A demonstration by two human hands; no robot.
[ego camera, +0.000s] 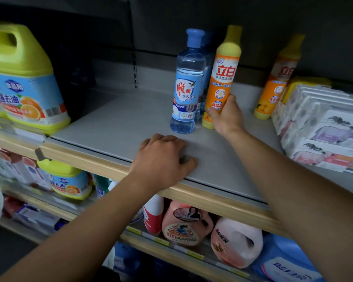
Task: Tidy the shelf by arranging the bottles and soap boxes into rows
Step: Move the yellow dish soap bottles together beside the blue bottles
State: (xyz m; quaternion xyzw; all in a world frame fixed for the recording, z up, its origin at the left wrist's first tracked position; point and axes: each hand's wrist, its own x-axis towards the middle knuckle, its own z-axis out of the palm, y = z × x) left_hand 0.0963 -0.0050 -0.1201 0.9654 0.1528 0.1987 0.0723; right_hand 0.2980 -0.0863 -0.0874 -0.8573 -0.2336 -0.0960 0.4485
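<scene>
- Head view: grey shelf (114, 123) with wooden front edge, seen from above.
- Right hand (225, 115) grips the low part of an upright orange bottle (223, 78), thumb in front, fingers wrapped behind; bottle base on the shelf.
- Blue bottle (186, 88) stands upright just left of the orange bottle, touching or nearly so; another blue bottle (207, 58) sits right behind it, mostly hidden.
- Second orange bottle (277, 82) stands further right, apart from the first, next to the soap boxes (322, 127).
- Soap boxes stacked at the right end of the shelf, pale wrappers; count unclear, edge of view is distorted.
- Left hand (163, 157) rests palm down on the shelf's front edge, fingers loosely bent, holding nothing.
- Big yellow jug (25, 82) on the left section, well apart from the bottles.
- Lower shelf: smaller yellow jug (69, 182), pink jugs (234, 241).
</scene>
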